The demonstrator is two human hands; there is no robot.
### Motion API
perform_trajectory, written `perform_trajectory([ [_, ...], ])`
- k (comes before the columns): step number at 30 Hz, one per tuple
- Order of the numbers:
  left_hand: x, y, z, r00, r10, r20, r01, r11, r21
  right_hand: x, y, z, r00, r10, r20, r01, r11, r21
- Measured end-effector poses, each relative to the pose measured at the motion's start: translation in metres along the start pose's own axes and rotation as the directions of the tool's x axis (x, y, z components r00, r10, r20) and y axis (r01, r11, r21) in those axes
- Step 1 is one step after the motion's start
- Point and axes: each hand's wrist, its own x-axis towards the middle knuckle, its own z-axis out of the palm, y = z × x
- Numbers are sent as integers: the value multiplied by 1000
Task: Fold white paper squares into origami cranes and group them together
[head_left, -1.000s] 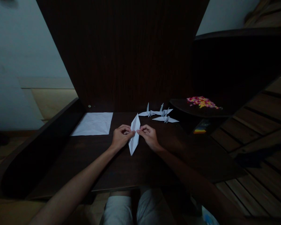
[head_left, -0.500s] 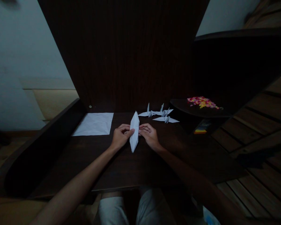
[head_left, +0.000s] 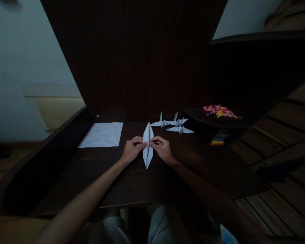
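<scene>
A long white diamond of folded origami paper [head_left: 147, 156] stands lengthwise between my hands, just above the dark desk. My left hand [head_left: 133, 148] pinches its left edge, thumb on the front and fingers behind. My right hand [head_left: 163, 148] grips the right edge the same way, its thumb near the middle crease. A dark slit runs down the centre of the diamond. Beyond it, several finished white paper cranes [head_left: 179, 129] sit close together at the back of the desk. A flat white sheet of paper [head_left: 101, 135] lies to the left of my left hand.
A small dark shelf [head_left: 193, 113] on the right bears a heap of pink, red and yellow small pieces [head_left: 220, 110]. Under it shows a yellow and dark item [head_left: 218, 139]. A raised side panel [head_left: 45, 159] bounds the desk [head_left: 91, 179] on the left.
The folded paper has turned to face me and dropped slightly, its centre slit now showing. My right thumb has moved onto its front. One leg below the desk has shifted left.
</scene>
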Motion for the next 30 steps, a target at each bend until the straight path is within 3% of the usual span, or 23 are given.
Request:
perform_trajectory([
  [4,0,3,-2,1000,21,13,-21,1000,14,-2,-2,2,999,-8,31,9,1000,-7],
  [14,-4,18,0,994,-50,94,55,998,-45,2,1,1,993,57,-99,-52,997,53],
  [20,0,10,-1,996,-70,49,75,991,-111,5,1,-2,997,73,-19,-72,997,22],
  [26,2,6,-2,997,-61,-54,58,997,-48,5,3,-3,987,138,84,-142,989,41],
  [30,2,6,-1,994,-102,-31,99,991,-87,5,4,-3,995,73,67,-75,997,31],
])
